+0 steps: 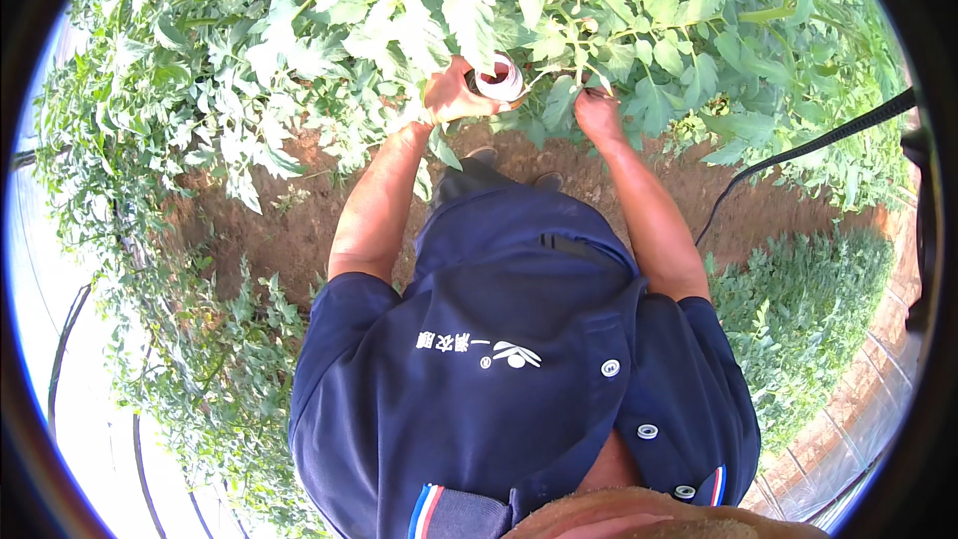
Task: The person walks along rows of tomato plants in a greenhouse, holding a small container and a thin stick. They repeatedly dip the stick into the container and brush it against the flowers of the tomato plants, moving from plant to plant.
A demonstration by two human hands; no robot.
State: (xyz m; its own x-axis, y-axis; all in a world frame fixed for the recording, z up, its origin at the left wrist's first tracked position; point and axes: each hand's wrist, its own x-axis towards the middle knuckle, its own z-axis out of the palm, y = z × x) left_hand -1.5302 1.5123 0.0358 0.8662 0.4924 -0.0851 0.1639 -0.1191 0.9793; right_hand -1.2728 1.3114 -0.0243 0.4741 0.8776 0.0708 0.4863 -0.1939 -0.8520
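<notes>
My left hand [456, 97] is wrapped around a small, pale, open-topped cup [512, 87] with dark red contents. The cup is tilted, its mouth towards me, among the leaves of the tomato plants [419, 22]. To its right, my right hand [596, 114] is raised with the fingers drawn together. A thin pale-tipped piece [605, 85] shows at those fingers; whether it is a tool or part of the plant, and whether I grip it, cannot be told. A tomato leaf [561, 101] hangs between the hands. Above my right hand a thin flower truss [578, 15] hangs down.
Bare soil [262, 247] runs crosswise under me, with my shoes [548, 181] on it. More plants [808, 314] grow behind on the right. A black strap or cable [793, 153] crosses the right side. Bright plastic sheeting [45, 254] borders the left.
</notes>
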